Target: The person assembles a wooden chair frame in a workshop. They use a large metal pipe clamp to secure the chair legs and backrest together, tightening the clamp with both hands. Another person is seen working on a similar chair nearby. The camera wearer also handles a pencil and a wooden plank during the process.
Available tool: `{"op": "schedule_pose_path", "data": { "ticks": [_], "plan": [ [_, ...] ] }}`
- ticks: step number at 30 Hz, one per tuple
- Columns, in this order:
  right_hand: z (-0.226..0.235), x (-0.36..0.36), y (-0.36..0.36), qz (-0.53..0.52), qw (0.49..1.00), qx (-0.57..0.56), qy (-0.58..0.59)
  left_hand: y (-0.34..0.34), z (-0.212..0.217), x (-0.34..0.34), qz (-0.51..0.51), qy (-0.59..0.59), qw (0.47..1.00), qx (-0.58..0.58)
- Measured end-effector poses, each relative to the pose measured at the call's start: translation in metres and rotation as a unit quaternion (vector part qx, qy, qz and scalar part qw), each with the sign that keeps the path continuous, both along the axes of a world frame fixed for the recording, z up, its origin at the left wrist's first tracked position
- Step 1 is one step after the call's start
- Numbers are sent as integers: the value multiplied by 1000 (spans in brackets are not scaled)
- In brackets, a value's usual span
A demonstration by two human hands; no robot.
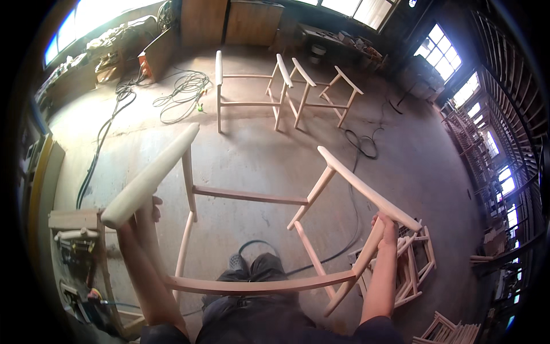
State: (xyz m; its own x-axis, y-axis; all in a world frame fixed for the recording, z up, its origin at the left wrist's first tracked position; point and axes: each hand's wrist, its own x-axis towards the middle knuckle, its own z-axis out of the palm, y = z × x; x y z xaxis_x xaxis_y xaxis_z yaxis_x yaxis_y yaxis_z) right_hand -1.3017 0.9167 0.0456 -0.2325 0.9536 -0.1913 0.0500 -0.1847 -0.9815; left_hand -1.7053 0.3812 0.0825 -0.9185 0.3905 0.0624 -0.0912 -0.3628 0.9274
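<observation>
Here, in the head view, an unfinished wooden chair frame [252, 198] is held up off the concrete floor [252, 143], near the person. The left hand [150, 213] is closed around the frame's left rear post, just under the rounded top rail. The right hand [388, 222] is closed around the right post where the slim armrest meets it. The frame appears joined: rails, stretchers and a curved near rail are in place; no seat is fitted. Far off, two similar bare frames [286, 89] stand finished to the same stage. Loose frame parts [415, 261] are stacked at the near right, so more assembly seems left.
</observation>
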Motion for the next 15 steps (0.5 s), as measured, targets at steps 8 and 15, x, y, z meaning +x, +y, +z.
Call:
{"op": "schedule_pose_path", "data": {
  "ticks": [8, 15],
  "plan": [
    [-70, -194, 148, 13, 999, 23, -19, 168, -22, -157, 148, -143, 975, -83],
    [-174, -377, 282, 65, 997, 38, 33, 251, -129, -322, 26, -187, 982, 2]
  ]
}}
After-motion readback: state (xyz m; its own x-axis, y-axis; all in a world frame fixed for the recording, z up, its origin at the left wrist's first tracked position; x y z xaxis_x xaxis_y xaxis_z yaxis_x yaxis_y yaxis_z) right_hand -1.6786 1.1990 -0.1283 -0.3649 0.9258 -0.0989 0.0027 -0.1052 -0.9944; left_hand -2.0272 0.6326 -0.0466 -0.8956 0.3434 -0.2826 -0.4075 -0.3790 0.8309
